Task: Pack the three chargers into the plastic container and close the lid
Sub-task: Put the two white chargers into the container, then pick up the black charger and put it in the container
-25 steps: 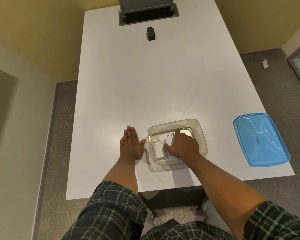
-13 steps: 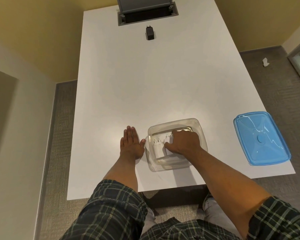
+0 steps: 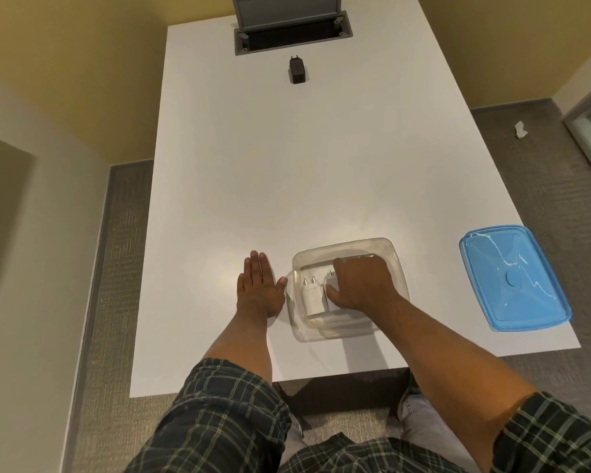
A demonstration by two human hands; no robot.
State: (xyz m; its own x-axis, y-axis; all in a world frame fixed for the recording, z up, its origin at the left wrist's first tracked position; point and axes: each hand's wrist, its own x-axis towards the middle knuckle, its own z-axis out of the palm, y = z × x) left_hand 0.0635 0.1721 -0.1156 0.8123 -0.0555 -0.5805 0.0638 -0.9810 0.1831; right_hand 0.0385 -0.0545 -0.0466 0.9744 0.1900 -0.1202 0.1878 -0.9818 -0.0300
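White table (image 3: pixel 287 172), yellow walls (image 3: pixel 93 63), grey carpet (image 3: pixel 543 186).

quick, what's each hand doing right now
Left hand: open, flat on the table, holding nothing.
Right hand: inside the clear plastic container, closed on a white charger.
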